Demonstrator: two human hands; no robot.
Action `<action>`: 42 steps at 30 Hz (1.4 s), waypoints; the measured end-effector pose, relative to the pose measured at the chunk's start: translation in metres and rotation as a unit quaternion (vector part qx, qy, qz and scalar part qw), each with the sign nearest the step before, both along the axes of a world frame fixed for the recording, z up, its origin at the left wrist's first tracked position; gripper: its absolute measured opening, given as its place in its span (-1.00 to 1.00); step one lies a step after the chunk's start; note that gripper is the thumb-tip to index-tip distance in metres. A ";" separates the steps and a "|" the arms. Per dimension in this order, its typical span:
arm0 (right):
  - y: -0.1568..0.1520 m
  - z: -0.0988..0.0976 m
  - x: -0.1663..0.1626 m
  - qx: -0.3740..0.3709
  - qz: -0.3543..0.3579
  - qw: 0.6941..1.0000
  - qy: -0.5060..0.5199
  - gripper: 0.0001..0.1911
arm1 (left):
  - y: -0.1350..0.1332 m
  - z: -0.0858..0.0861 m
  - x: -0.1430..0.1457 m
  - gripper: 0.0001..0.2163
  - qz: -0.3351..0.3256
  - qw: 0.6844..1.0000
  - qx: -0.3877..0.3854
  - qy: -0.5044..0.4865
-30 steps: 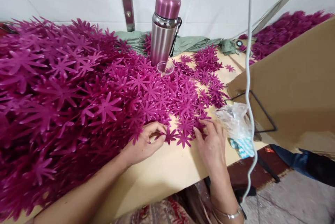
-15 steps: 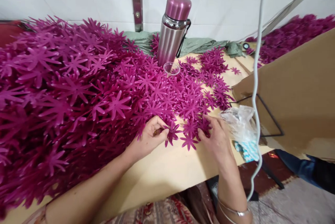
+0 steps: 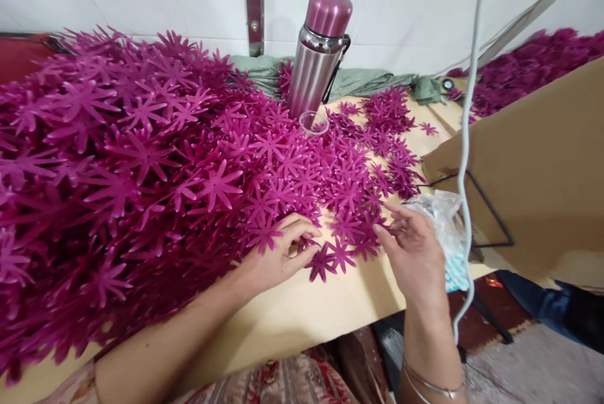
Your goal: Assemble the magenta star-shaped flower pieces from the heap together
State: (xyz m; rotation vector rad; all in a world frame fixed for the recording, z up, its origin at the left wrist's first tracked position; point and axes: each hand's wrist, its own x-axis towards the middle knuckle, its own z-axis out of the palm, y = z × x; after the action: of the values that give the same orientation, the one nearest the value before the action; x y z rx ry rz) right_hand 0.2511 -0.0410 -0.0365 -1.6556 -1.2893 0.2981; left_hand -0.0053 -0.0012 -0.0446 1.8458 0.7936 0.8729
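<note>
My left hand [image 3: 280, 256] rests by the big heap of magenta petal pieces [image 3: 146, 158], shaped like thin many-pointed flowers. Its fingers are bent, with a gap between thumb and forefinger. Just past the thumb tip lies a darker flower piece [image 3: 322, 263], beside another flower piece [image 3: 341, 255] on the tan board [image 3: 302, 303]. On the right, my right hand [image 3: 415, 250] is raised a little, thumb and fingers apart, nothing visible between them. Close to its thumb are several loose flower pieces [image 3: 365, 241]. Whether the left fingertips touch the darker piece is hard to see.
A steel flask with a purple lid [image 3: 321, 51] stands behind the heap, a clear plastic ring [image 3: 314, 123] at its foot. To the right are a clear plastic bag [image 3: 446, 212], a hanging white cable [image 3: 465, 158] and a large brown cardboard piece [image 3: 533, 171].
My left thumb and forefinger have parted from the flower piece they pinched; it now lies lower, beside others. My right hand has drawn back to the right from the loose pieces.
</note>
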 end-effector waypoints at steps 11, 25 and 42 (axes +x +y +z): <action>-0.020 -0.007 -0.109 0.170 0.282 0.908 -0.258 -0.56 | 0.013 0.002 -0.006 -0.53 -0.013 0.927 -0.329 -0.181; -0.023 -0.001 -0.095 0.080 0.045 0.993 -0.067 -0.73 | 0.015 -0.008 -0.005 -0.65 -0.064 0.887 -0.384 -0.250; -0.021 -0.013 -0.101 0.144 0.153 0.932 -0.294 -0.50 | 0.011 -0.002 -0.008 -0.55 -0.051 0.851 -0.434 -0.290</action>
State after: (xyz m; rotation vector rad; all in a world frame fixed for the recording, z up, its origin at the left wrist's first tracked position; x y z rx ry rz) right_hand 0.1499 -0.0619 -0.0495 -1.3266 -1.9422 -0.2239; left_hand -0.0132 0.0097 -0.0469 0.7493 0.5456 0.7552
